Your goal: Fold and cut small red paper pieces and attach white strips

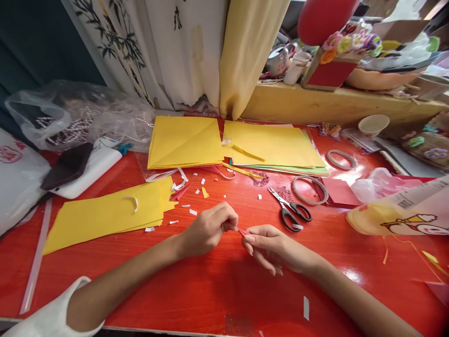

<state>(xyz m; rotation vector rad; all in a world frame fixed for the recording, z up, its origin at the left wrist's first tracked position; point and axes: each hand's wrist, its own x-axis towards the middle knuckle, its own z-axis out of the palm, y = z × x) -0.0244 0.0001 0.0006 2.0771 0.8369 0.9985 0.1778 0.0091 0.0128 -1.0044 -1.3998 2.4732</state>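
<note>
Right hand (280, 248) pinching a small red paper piece (242, 232), left hand (206, 229) closed on its far tip.
Piece sits between both hands, over the red surface (210, 299), scissors (290, 209) lying nearby. Best bet: light fingertip pressure, right grip steady, small left-hand moves; hard pulling could tear it.

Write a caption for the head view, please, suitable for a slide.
Two bare hands pinch a small red piece above a red table, with scissors and yellow paper nearby.

1 dark phone (67, 166) lies near a clear plastic bag (117, 119).
</note>
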